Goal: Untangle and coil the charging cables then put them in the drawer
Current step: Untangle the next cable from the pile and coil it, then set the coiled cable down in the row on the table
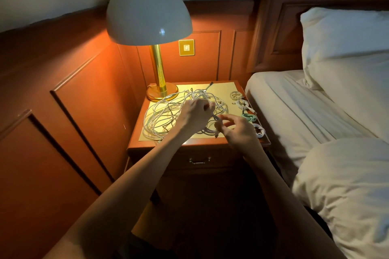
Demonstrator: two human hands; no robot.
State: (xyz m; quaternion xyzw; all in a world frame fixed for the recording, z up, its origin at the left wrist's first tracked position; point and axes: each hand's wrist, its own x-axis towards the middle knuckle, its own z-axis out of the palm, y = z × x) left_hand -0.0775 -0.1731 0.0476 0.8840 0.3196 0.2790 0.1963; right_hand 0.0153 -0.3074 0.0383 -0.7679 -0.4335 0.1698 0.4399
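A loose tangle of cables, mostly white with a few darker strands, is spread over the yellow top of the bench, lying under the left hand and stretching away to its left. The left hand hovers low over the right part of the tangle, palm down, with its fingers curled and closed on some of the strands; exactly how many it holds cannot be told. Just to its right and a little nearer the person, the right hand pinches the end of a grey cable between thumb and forefinger, its other fingers loosely bent. That cable runs in the narrow gap between the two hands, which are close together but not touching, and loops down toward the front edge of the bench. Beyond the right hand, along the bench's right edge, four small coiled cables sit in a row: a pale coil farthest off, a white coil next to it, a green coil just past the right hand's knuckles, and another white coil right beside that hand. Below both wrists the drawer is closed, its metal handle showing between the forearms. Past the left hand stands a lit brass lamp, and the bed lies to the right of the right hand.
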